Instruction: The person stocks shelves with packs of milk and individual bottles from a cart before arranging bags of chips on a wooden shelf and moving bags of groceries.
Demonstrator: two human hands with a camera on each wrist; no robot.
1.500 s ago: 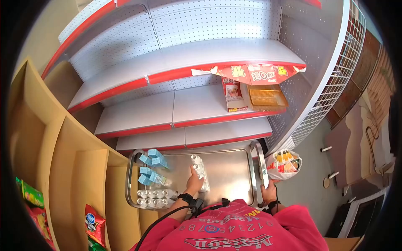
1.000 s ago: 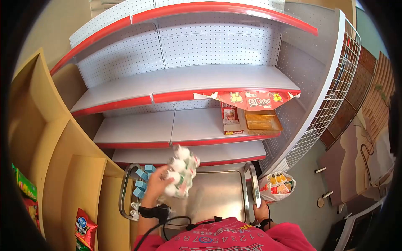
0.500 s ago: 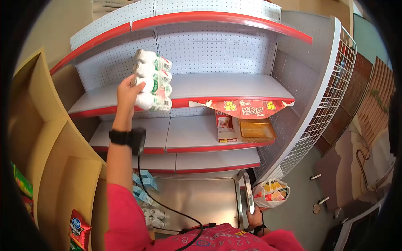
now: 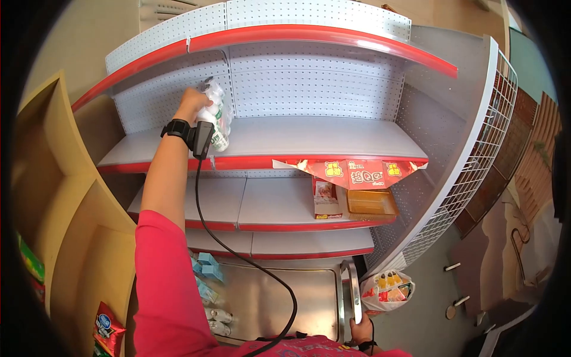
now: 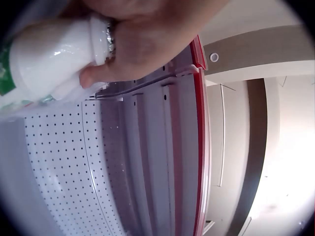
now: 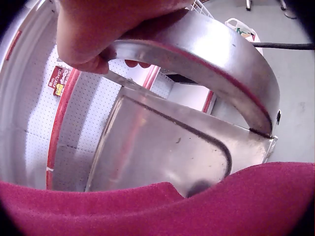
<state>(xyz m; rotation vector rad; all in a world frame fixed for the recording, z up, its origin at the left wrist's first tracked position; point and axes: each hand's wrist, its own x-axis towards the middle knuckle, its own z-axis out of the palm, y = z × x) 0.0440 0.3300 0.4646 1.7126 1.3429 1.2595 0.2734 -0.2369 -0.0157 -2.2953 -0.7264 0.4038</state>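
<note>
My left hand [image 4: 193,106] grips a wrapped pack of white bottles [image 4: 219,122] at the left part of the upper shelf [image 4: 321,138], just above the shelf's surface or on it; I cannot tell which. In the left wrist view the hand [image 5: 142,44] has its thumb against the neck of a white bottle [image 5: 54,56] with green print. Down at the cart's right end my right hand [image 4: 360,331] holds the metal handle [image 4: 352,291]. The right wrist view shows that hand [image 6: 108,29] curled round the curved handle [image 6: 221,54].
Blue boxes [image 4: 209,266] and more white bottles [image 4: 220,321] stand at the left of the metal cart [image 4: 282,303]. A red carton [image 4: 326,201] and an orange tray [image 4: 372,203] sit on the shelf below. A filled bag [image 4: 388,290] is beside the cart; wooden shelving [image 4: 89,238] stands at left.
The left hand lifted the bottle pack from the cart, carried it up and over to the upper shelf, and turned it more upright. The right hand stayed on the handle.
</note>
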